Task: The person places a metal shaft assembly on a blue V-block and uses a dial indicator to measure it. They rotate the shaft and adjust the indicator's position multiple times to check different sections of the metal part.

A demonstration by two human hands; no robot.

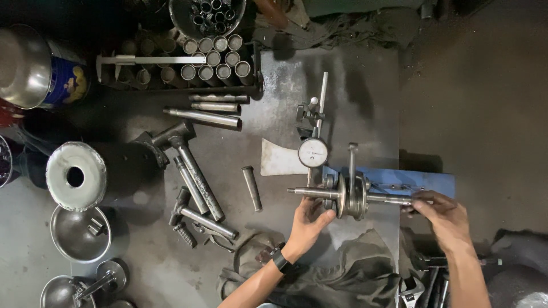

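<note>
The crankshaft (349, 195) lies horizontally on the grey steel plate (342, 80), just in front of the blue stand (422, 181); the dial gauge (313, 152) stands just behind the crankshaft's left shaft end, its stem reaching down toward that shaft.

Hazards, as judged from this position:
- The crankshaft may roll or slip off its supports if either hand pushes unevenly; the shaft ends are narrow and the webs heavy.
- The connecting rod (352, 162) stands upright above the webs; it may swing down onto the fingers.
- A knock on the crankshaft may jar the dial gauge and upset its setting.
- The cloth (342, 268) in front of the crankshaft may snag a sleeve or wristband.

Hand pose:
- Left hand (308, 222): forearm reaching in from the front; fingers spread open and curled upward, thumb and fingertips touching the left shaft beside the web.
- Right hand (445, 214): forearm reaching in from the front right; fingers pinched closed on the right shaft end.
</note>
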